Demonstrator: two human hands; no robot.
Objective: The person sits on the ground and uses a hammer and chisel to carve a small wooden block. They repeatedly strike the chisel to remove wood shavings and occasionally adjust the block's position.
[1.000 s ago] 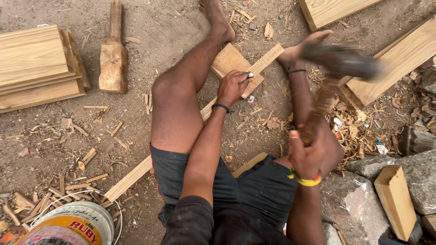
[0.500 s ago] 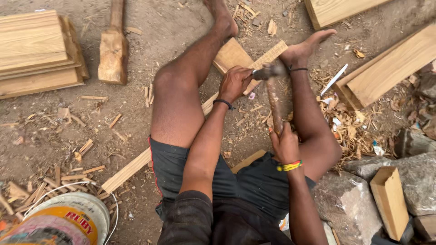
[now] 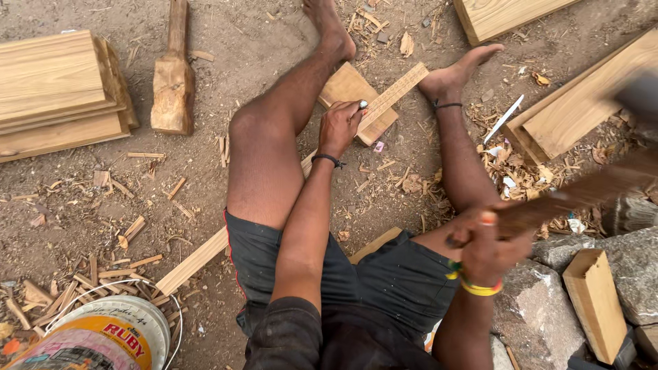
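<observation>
From the head camera, we now see our right hand drawn back beside the hip, fingers wrapped tight around the hammer, which blurs out to the right. Half a second ago its head sat on the chisel; 1 strike has landed and we are winding up again. Our left hand stays fisted around that chisel, upright on the long wooden strip between our feet.
</observation>
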